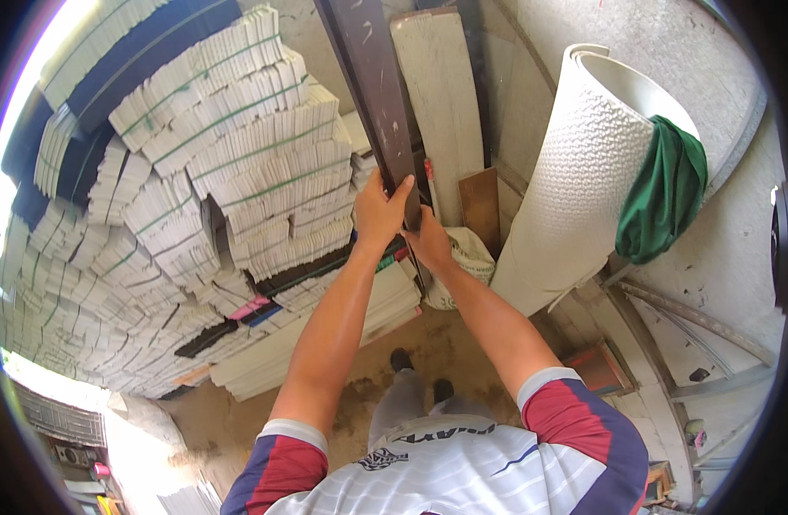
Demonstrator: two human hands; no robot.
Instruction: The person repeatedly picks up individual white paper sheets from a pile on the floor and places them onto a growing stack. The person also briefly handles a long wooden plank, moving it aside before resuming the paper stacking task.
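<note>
Both hands up on a long dark beam (378, 94) that stands nearly upright in front of me, running up out of view at the top. My left hand (378, 210) is wrapped round its left edge, thumb across the face, fingers closed on it. My right hand (430, 242) sits just below and to the right, gripping the beam's lower part, fingers hidden behind so can't tell how tight.

To my left, stacks of white strips (239, 146) bundled w/ green bands, piled high. Behind the beam leans a pale board (441, 94) & a small brown panel (480, 210). To my right, a big roll of white textured sheet (574, 189) w/ a green cloth (664, 202) draped over its top edge. A white sack (467, 257) sits on the dirt floor (437, 343) by my right hand.
</note>
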